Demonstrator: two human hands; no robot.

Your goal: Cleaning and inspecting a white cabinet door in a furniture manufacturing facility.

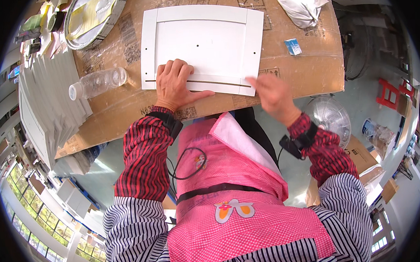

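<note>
A white framed panel lies flat on the cardboard-covered table in front of me. It has several small dark holes and a long dark slot near its near edge. My left hand rests on the near left part of the panel, fingers slightly bent across the slot and thumb stretched out to the right along the edge. At the near right corner is my right hand, blurred by motion. Its fingers are drawn together against the corner; whatever they pinch, if anything, is hidden.
A clear plastic bottle lies left of the panel, beside stacked white panels. A round tub stands far left. A small blue piece and a white cloth-like bundle are on the cardboard at right. A fan stands below.
</note>
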